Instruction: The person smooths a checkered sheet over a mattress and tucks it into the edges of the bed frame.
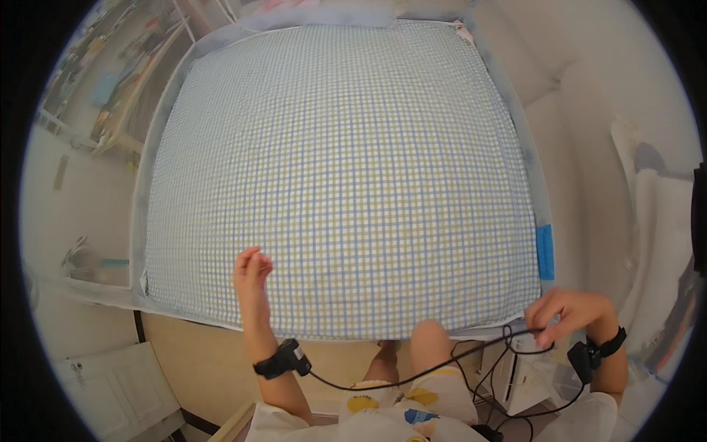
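A fitted sheet point(353, 169) in blue, white and beige check covers the mattress before me. My left hand point(252, 276) is raised over its near left part, fingers loosely curled and slightly blurred, with nothing visible in them. Beyond the sheet's near right corner, my right hand point(571, 309) has its fingers bent together around a looped black cable point(442, 362). The fingertips partly hide that contact. This cable runs across my lap from the black wrist device point(286, 359) on my left arm. Another black wrist device point(587, 359) sits on my right wrist.
Pale mesh netting point(158, 125) surrounds the bed, with a blue patch point(545, 252) on its right side. Shelves point(121, 96) with assorted items stand at left. A white cabinet point(118, 383) is at lower left. More cable hangs beside a white object point(519, 379) near my legs.
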`<state>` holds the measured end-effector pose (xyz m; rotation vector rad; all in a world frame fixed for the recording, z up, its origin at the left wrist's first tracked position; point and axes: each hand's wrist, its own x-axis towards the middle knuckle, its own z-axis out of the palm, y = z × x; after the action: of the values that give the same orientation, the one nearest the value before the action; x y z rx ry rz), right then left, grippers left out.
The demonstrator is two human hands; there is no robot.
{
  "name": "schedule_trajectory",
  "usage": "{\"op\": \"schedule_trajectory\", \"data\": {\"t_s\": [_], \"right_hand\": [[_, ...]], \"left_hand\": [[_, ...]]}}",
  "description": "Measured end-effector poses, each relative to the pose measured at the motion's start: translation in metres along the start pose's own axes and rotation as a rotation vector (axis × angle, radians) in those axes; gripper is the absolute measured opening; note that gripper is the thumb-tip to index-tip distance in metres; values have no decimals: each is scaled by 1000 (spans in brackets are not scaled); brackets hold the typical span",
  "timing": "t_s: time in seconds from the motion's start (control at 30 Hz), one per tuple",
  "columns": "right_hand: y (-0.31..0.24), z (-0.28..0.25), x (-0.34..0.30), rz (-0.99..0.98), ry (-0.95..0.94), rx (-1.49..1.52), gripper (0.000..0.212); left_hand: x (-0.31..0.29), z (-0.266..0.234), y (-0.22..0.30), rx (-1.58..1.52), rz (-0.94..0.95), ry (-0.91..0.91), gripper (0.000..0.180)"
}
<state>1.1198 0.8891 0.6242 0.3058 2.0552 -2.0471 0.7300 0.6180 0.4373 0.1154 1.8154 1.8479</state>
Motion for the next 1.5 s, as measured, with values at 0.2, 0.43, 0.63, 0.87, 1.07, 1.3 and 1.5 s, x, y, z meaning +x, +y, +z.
{"op": "schedule_trajectory", "data": {"t_s": [0.2,0.43,0.63,0.87,1.07,1.3,1.5], "right_hand": [[22,-57,35,-114,176,360,41],[203,-180,147,376,31,512,35],[395,-296,252,248,797,-318,46],[447,-416,396,143,859,-1311,46],[457,-443,417,119,961,-1355,45],[466,-442,420,6,988,-1457,46],[470,-452,405,65,970,-1364,44]], "left_hand": [[69,46,-101,128,-206,-186,23],[185,126,-256,629,-36,-195,30],[337,46,-292,1341,154,161,50],[418,290,-309,1417,537,197,40],[410,423,-285,1287,760,-266,39],[491,262,-203,1291,369,-39,43],[506,129,-186,1633,-431,631,48]]}}
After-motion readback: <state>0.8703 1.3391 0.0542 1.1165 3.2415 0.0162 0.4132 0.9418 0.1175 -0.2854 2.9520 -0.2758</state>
